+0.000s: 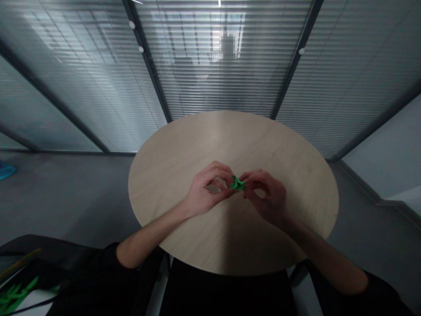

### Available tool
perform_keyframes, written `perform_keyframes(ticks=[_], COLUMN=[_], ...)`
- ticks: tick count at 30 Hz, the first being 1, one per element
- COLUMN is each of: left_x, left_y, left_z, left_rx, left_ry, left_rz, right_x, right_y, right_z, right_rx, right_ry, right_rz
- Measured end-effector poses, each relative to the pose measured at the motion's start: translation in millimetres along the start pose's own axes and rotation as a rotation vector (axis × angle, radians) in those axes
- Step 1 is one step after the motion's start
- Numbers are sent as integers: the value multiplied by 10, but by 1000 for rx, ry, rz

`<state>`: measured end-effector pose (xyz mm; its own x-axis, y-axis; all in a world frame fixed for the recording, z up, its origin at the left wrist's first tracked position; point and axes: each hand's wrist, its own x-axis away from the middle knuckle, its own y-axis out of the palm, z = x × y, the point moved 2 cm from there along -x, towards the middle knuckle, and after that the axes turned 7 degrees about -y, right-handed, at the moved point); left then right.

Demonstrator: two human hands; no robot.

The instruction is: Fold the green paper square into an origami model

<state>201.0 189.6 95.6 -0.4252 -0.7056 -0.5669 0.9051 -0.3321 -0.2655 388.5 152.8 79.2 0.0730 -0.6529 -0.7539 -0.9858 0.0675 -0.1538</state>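
A small folded green piece (237, 183), which looks like paper, is held between my two hands above the middle of the round wooden table (210, 140). My left hand (210, 186) pinches its left side between thumb and fingers. On the right side, the fingertips and thumb of my right hand (266, 193) close on it. The piece has pointed corners sticking up. Its lower and outer edges are partly covered by my fingertips.
Glass panels with blinds (213, 87) stand behind the table, with a faint reflection in them. At the lower left, green strips (16, 294) and a white item (34, 303) lie near a dark chair or bag. A blue object (5, 170) rests on the floor, far left.
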Motion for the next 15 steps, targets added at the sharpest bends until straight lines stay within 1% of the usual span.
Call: perform_keyframes(ticks=[4,7,12,15], left_x=[-6,8,35,27], left_y=[-4,1,17,15], left_z=[-21,-56,-85,-53], left_rx=[-26,-10,69,54], left_ry=[2,-47,-135,-100], left_rz=[16,32,42,28], right_x=[3,2,3,5], right_y=[2,4,6,1], right_z=[0,-4,3,12], right_rx=[28,57,34,39], right_ry=[6,14,23,22], right_rz=[-3,-5,-9,-7])
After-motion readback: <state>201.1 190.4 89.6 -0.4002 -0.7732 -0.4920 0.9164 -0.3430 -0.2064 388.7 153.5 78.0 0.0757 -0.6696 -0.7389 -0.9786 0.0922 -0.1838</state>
